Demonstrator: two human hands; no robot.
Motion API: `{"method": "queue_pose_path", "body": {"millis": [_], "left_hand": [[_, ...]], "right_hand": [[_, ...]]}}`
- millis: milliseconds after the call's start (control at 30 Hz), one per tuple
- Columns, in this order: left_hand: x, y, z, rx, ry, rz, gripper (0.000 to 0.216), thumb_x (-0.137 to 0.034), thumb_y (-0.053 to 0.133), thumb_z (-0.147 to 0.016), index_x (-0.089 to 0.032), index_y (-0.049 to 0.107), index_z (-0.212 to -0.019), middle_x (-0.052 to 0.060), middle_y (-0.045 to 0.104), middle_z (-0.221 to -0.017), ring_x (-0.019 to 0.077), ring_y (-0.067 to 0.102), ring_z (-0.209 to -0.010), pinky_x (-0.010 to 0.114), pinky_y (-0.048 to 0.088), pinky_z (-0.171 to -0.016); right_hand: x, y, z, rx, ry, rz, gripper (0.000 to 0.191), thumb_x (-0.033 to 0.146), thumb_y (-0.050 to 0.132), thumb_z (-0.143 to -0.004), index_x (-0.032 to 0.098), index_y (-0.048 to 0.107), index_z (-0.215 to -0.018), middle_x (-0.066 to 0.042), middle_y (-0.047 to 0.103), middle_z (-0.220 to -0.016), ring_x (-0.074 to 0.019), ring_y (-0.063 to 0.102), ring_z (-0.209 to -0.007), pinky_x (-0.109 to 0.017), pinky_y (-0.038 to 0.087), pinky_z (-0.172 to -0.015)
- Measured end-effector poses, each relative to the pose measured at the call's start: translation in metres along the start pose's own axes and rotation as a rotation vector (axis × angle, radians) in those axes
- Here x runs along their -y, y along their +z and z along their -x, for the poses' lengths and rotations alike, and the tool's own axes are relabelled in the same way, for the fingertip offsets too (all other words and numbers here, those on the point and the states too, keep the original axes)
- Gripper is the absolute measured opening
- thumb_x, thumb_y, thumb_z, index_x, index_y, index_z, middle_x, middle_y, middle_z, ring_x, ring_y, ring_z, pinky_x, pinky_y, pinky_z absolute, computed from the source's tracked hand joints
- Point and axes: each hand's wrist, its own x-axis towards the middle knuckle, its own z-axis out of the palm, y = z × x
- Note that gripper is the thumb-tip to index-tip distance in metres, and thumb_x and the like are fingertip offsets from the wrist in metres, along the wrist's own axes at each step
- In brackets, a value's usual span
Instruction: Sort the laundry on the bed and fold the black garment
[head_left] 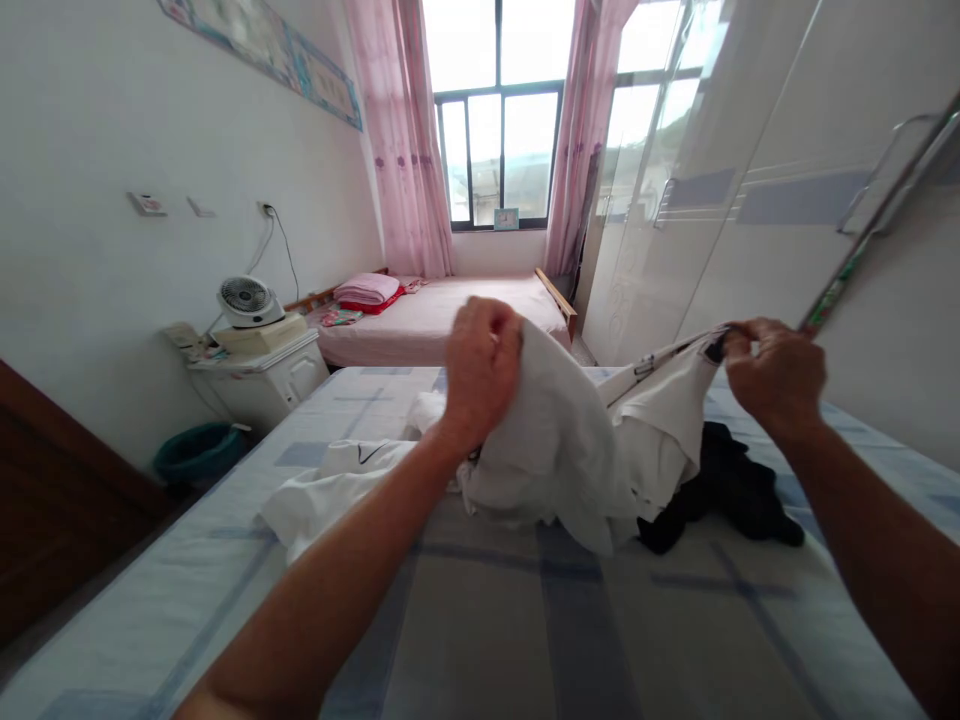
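Two bare forearms reaching in from the bottom edge, elbows cut off. Below them, a bed with a pale blue and grey checked sheet.

Left hand closed in a fist around a bunched fold of a white cloth garment, lifted above the bed. Right hand pinched shut on the far end of the same garment, at a dark edge, fingertips curled over so the grip point is hard to see. Garment stretched between both hands, its lower part sagging onto the sheet. Shape of the garment hard to tell, too crumpled.

Just right of it, a black crumpled piece of clothing, partly hidden under the white one. To the left, another white garment with a small dark mark, lying flat on the bed.

Further back, a second bed with a pink sheet and folded pink bedding. A small white fan on a white bedside cabinet, a teal bin on the floor beside it.

Farthest, a bright window with pink curtains, outside washed out. Glossy white wardrobe doors on the right, blurry.
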Motion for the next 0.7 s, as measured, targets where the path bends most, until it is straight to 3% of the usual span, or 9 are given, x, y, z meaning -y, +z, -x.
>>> {"method": "queue_pose_path", "body": {"millis": [67,133,233,300,367,433,567,700], "left_hand": [[-0.018,0.014,0.022,0.248,0.103,0.085,0.02,-0.026,0.041,-0.092,-0.021,0.053,-0.077,0.003,0.059,-0.081,0.0164,0.055,-0.081,0.03,0.045,-0.075],[-0.017,0.016,0.038,0.421,0.09,0.064,0.019,-0.025,0.043,-0.092,-0.022,0.057,-0.08,0.004,0.062,-0.087,0.0163,0.058,-0.087,0.028,0.046,-0.079],[0.02,-0.003,0.055,0.417,-0.203,-0.25,0.023,-0.02,0.039,-0.092,-0.02,0.061,-0.096,0.008,0.062,-0.104,0.0178,0.059,-0.097,0.029,0.046,-0.087],[0.054,-0.019,0.065,0.528,-0.34,-0.493,0.023,-0.022,0.043,-0.089,-0.018,0.063,-0.101,0.011,0.062,-0.108,0.0207,0.061,-0.098,0.031,0.047,-0.086],[0.083,-0.03,0.074,0.676,-0.383,-0.598,0.017,-0.026,0.054,-0.083,-0.018,0.067,-0.087,0.011,0.067,-0.094,0.023,0.064,-0.087,0.032,0.049,-0.076],[0.1,-0.033,0.083,0.757,-0.378,-0.621,0.013,-0.025,0.059,-0.078,-0.018,0.067,-0.07,0.009,0.067,-0.078,0.023,0.066,-0.075,0.031,0.049,-0.066],[0.101,-0.035,0.073,0.738,-0.309,-0.655,0.014,-0.016,0.056,-0.075,-0.017,0.066,-0.066,0.012,0.067,-0.078,0.0256,0.066,-0.074,0.033,0.047,-0.062],[0.087,-0.057,0.006,0.501,-0.255,-0.693,0.022,-0.019,0.045,-0.085,-0.014,0.065,-0.093,0.016,0.064,-0.103,0.0295,0.059,-0.101,0.04,0.045,-0.079]], "right_hand": [[0.008,-0.001,0.007,-0.021,-0.074,-0.102,0.045,0.024,0.042,-0.083,0.014,0.056,-0.125,-0.016,0.06,-0.123,-0.028,0.056,-0.111,-0.039,0.042,-0.094],[0.027,-0.003,0.016,0.062,-0.151,-0.267,0.045,0.022,0.043,-0.082,0.016,0.057,-0.125,-0.012,0.06,-0.124,-0.0253,0.059,-0.106,-0.036,0.044,-0.092],[0.068,-0.002,0.035,0.196,-0.197,-0.468,0.032,0.027,0.042,-0.087,0.019,0.067,-0.106,-0.007,0.069,-0.109,-0.0217,0.063,-0.095,-0.033,0.046,-0.088],[0.095,0.009,0.05,0.33,-0.341,-0.528,0.03,0.03,0.042,-0.09,0.02,0.068,-0.102,-0.005,0.07,-0.106,-0.0203,0.063,-0.097,-0.032,0.044,-0.089],[0.118,0.027,0.067,0.489,-0.493,-0.493,0.028,0.032,0.045,-0.09,0.022,0.067,-0.104,-0.004,0.07,-0.108,-0.0196,0.062,-0.1,-0.031,0.043,-0.09],[0.136,0.048,0.084,0.614,-0.547,-0.373,0.024,0.03,0.049,-0.088,0.023,0.067,-0.101,-0.005,0.069,-0.107,-0.0201,0.063,-0.097,-0.031,0.043,-0.085],[0.149,0.077,0.106,0.667,-0.516,-0.192,0.02,0.022,0.046,-0.088,0.019,0.066,-0.084,-0.009,0.07,-0.093,-0.0225,0.063,-0.093,-0.032,0.041,-0.081],[0.126,0.07,0.089,0.519,-0.379,-0.198,0.027,0.026,0.036,-0.093,0.018,0.061,-0.091,-0.01,0.068,-0.097,-0.0225,0.063,-0.09,-0.034,0.042,-0.08]]}}
